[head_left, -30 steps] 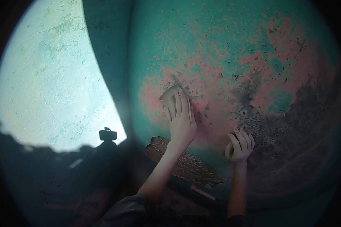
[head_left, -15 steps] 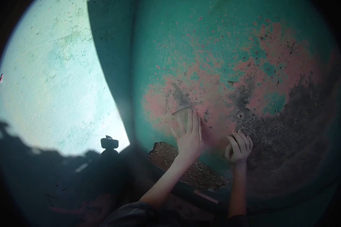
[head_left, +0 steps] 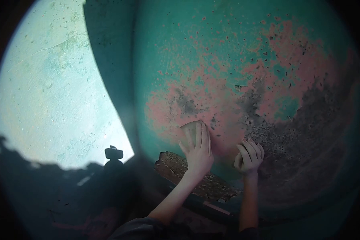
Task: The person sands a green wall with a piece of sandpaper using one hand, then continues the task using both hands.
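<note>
A curved green panel (head_left: 180, 36) fills the middle and right, with pink areas and dark grey patches showing in its paint. My left hand (head_left: 199, 154) lies against the lower pink area, fingers pressed together over a thin greyish sheet that looks like sandpaper (head_left: 190, 132). Part of the sheet is covered by the fingers. To the right, my right hand (head_left: 250, 157) rests at the panel with curled fingers, beside the dark grey patch (head_left: 284, 152). Nothing shows in it, though its palm is hidden.
A ragged brown flaking strip (head_left: 172, 164) runs below my left hand, behind the forearm. At the left, a pale wall (head_left: 60, 88) is brightly lit, with a dark shadow across its lower part. A small pinkish bar (head_left: 217, 208) sits under the panel's lower edge.
My left hand and the sheet have slid down a little on the panel. My right hand stays at about the same place. The whole view has shifted slightly.
</note>
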{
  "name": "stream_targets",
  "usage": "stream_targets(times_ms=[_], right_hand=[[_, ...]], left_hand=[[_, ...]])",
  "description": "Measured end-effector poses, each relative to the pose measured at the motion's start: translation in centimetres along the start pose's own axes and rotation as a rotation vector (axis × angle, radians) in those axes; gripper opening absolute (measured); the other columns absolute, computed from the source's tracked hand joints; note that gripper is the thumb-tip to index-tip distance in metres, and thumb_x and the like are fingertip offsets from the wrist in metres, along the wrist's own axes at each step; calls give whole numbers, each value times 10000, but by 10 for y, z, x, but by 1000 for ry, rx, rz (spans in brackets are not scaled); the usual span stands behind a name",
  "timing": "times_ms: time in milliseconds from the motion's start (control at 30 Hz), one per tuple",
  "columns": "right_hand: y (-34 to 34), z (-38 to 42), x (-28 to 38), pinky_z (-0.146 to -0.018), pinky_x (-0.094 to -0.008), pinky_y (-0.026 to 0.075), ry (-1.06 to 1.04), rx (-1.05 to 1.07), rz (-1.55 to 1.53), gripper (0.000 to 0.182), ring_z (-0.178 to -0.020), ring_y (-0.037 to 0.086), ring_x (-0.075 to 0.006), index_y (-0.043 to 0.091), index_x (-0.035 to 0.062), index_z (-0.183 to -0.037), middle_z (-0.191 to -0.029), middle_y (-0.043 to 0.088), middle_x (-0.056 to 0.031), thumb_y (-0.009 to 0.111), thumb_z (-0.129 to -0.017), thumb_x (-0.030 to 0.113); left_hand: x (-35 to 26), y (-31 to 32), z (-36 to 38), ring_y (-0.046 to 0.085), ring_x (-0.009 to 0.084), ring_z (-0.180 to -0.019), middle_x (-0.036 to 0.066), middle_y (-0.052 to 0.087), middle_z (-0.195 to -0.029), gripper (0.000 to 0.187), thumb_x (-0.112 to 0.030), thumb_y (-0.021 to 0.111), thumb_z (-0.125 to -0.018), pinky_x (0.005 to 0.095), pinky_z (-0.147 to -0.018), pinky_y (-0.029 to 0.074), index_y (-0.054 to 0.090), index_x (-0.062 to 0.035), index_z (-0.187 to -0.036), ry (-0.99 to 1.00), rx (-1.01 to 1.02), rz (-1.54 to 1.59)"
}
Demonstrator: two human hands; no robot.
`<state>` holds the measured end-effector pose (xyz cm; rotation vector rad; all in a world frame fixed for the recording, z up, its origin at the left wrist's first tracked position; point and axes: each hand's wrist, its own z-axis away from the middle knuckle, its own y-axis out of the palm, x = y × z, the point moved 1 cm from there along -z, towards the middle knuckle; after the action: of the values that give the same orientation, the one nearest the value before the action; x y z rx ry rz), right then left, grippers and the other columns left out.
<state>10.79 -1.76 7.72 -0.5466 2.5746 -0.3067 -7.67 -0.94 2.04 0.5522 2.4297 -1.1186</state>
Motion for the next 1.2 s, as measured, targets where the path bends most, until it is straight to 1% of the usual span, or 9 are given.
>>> stream_targets(times_ms=[67,300,400,600,667,800,867,1033,1200], right_hand=[[1,0,0,-1086,-414,403,2,-1,-4,293,-1142,647,-213,732,144,-1027,-1164,705,-33,593,-782,64],[1,0,2,-1088,-411,400,4,-13,0,289,-1141,649,-212,731,146,-1022,-1157,710,-32,591,-783,63],[0,0,0,-1082,-413,404,1,-15,-2,294,-1138,651,-211,731,145,-1024,-1155,710,-32,591,-780,62],[0,2,-1,-1075,-412,409,6,-14,-9,294,-1135,652,-210,731,145,-1024,-1153,710,-30,595,-775,65],[2,2,-1,-1074,-411,410,8,-14,-10,292,-1135,651,-210,731,145,-1022,-1153,710,-29,596,-775,68],[0,3,0,-1074,-409,411,8,-20,-2,289,-1133,652,-210,731,147,-1017,-1148,711,-28,596,-775,66],[2,1,1,-1074,-408,412,10,-27,0,290,-1133,653,-210,731,148,-1018,-1147,711,-27,597,-775,64],[0,0,0,-1076,-411,412,8,-30,-7,289,-1138,653,-214,730,141,-1010,-1148,711,-31,594,-771,53],[0,2,0,-1080,-417,410,13,-20,-13,300,-1140,651,-219,730,136,-1022,-1152,709,-40,595,-768,52]], left_hand=[[11,-14,-22,120,492,-1522,148,181,-1680,638,-248,447,-1042,743,-1134,116,220,-58,-1607,-44,-106,-20],[9,-1,6,122,491,-1522,148,178,-1681,639,-251,444,-1046,746,-1135,103,214,-56,-1608,4,58,-105],[8,0,-5,121,495,-1521,148,177,-1681,647,-255,443,-1046,749,-1131,103,201,-47,-1609,24,-46,-43],[4,-2,-1,113,496,-1522,145,172,-1683,634,-243,424,-1048,722,-1154,76,205,-41,-1608,-12,98,105],[21,-13,-29,110,495,-1523,150,166,-1684,631,-234,422,-1045,731,-1147,72,207,-49,-1609,16,-93,-59],[13,-14,-18,111,498,-1521,158,159,-1683,630,-230,418,-1045,736,-1141,87,203,-57,-1611,5,-58,23],[14,1,7,124,496,-1519,164,167,-1680,636,-236,435,-1044,732,-1142,98,207,-58,-1610,49,71,-97],[17,-20,-31,134,496,-1518,165,173,-1680,651,-261,449,-1043,761,-1121,81,202,-75,-1616,-54,-107,91],[7,-2,7,142,486,-1519,168,174,-1679,619,-251,406,-1063,707,-1157,101,198,-68,-1616,-2,147,0]])
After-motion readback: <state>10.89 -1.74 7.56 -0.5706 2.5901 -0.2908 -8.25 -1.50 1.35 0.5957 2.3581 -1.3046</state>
